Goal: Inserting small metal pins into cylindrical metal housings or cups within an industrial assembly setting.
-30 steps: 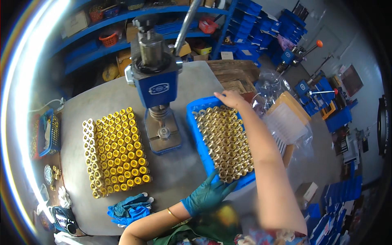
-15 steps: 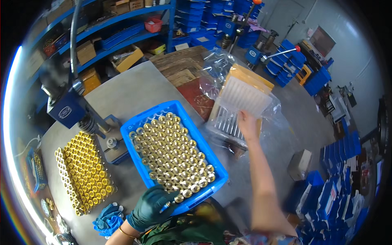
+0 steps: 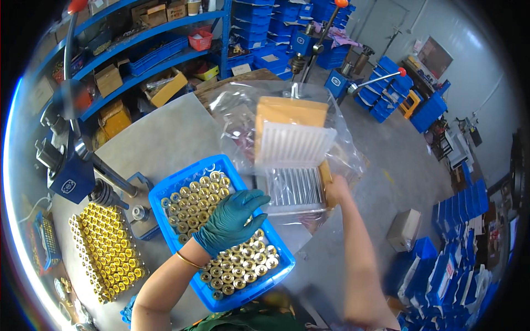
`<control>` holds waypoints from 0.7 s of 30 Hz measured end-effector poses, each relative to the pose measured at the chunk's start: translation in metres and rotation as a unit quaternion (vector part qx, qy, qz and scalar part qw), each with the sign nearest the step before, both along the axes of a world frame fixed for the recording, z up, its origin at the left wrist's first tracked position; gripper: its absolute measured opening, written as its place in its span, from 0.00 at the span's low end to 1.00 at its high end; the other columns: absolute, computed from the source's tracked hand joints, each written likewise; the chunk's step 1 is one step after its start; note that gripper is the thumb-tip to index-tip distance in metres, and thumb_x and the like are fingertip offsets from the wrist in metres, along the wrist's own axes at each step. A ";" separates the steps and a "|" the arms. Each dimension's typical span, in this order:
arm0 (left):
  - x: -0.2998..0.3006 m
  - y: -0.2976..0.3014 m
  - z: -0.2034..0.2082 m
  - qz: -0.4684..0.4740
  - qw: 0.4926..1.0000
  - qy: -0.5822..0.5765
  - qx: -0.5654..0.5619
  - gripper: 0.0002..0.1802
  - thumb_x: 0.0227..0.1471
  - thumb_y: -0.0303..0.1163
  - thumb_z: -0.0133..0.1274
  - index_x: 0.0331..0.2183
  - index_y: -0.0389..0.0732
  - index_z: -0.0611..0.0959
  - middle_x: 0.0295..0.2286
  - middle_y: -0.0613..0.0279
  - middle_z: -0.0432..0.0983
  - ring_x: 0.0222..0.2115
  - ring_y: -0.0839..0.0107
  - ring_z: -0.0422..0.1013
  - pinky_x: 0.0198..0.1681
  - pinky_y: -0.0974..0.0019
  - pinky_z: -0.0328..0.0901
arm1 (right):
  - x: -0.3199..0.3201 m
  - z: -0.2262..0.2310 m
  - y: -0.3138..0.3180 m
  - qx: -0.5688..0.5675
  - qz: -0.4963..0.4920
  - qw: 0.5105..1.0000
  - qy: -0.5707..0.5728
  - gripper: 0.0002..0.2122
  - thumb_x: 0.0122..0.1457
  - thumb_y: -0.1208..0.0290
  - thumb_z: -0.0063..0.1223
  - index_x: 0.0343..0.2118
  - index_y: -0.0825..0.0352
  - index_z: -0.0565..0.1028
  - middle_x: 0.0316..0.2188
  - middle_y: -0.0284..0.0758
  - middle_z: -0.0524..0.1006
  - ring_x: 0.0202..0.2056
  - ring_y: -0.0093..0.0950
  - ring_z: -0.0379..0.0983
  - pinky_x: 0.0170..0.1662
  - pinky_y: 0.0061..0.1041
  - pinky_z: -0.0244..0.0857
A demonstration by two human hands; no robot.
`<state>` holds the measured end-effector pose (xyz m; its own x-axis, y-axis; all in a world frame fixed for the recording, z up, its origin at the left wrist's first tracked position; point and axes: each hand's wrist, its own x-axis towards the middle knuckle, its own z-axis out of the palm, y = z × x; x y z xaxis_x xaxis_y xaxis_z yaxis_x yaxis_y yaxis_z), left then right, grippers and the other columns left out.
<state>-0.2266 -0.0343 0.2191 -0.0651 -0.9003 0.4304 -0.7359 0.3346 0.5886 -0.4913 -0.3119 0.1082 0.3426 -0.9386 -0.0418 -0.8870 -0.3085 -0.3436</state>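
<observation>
Across the grey table (image 3: 165,129) we go, and at its near side sits the blue tray (image 3: 255,292), crowded with metal. That should be a weighty load in a fairly stiff shell; both opposite rims look the place to take it, kept level. Just beyond and to the right, a clear plastic bag (image 3: 348,143) spreads wide, crinkly, limp and probably slippery, around the open carton (image 3: 326,174). The carton's walls look light but its contents heavy, so support from beneath beats tugging a flap. Over it tilts the ribbed white sheet (image 3: 295,143), seemingly light and bendy, best pinched by an edge. Here's the gloved left hand (image 3: 234,220), above the tray, fingers loosely extended, thumb apart, no object visible in it. The bare right hand (image 3: 337,192) is at the carton's right side; its fingertips are hidden, so their grip can't be told. Inside lie slim silvery rods (image 3: 295,186), presumably rigid, smooth, apt to roll: take them mid-length. Smallest, the brass-coloured fittings (image 3: 237,271) stand packed in the tray, hard and slick; pinch their sides.
</observation>
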 end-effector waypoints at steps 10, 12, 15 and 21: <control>-0.038 -0.094 -0.030 -0.005 0.983 -0.179 0.031 0.29 0.56 0.53 0.42 0.52 0.44 0.73 0.41 0.47 0.73 0.47 0.53 0.69 0.61 0.41 0.43 | 0.041 0.017 -0.022 0.010 0.080 0.994 0.077 0.12 0.54 0.66 0.48 0.36 0.69 0.76 0.34 0.53 0.76 0.38 0.50 0.73 0.44 0.44 0.66; -0.036 -0.098 -0.043 -0.006 0.964 -0.196 0.179 0.30 0.58 0.58 0.36 0.45 0.45 0.78 0.29 0.49 0.77 0.41 0.54 0.72 0.61 0.36 0.38 | 0.026 0.012 -0.021 0.014 0.067 0.997 0.042 0.14 0.54 0.64 0.49 0.35 0.71 0.77 0.33 0.53 0.76 0.38 0.50 0.73 0.43 0.44 0.66; -0.021 -0.111 -0.040 -0.018 0.891 -0.286 0.351 0.34 0.55 0.62 0.35 0.33 0.44 0.84 0.29 0.54 0.78 0.38 0.58 0.73 0.60 0.34 0.36 | -0.014 -0.004 -0.013 -0.005 -0.005 0.999 -0.052 0.16 0.56 0.63 0.50 0.31 0.75 0.76 0.27 0.50 0.78 0.32 0.43 0.77 0.36 0.37 0.69; 0.002 -0.126 -0.054 0.027 0.893 -0.349 0.283 0.10 0.45 0.35 0.48 0.28 0.48 0.83 0.34 0.59 0.76 0.55 0.60 0.61 0.61 0.34 0.34 | -0.055 -0.039 0.054 0.166 -0.182 0.886 -0.393 0.13 0.59 0.67 0.50 0.36 0.75 0.75 0.27 0.33 0.77 0.26 0.23 0.74 0.26 0.26 0.66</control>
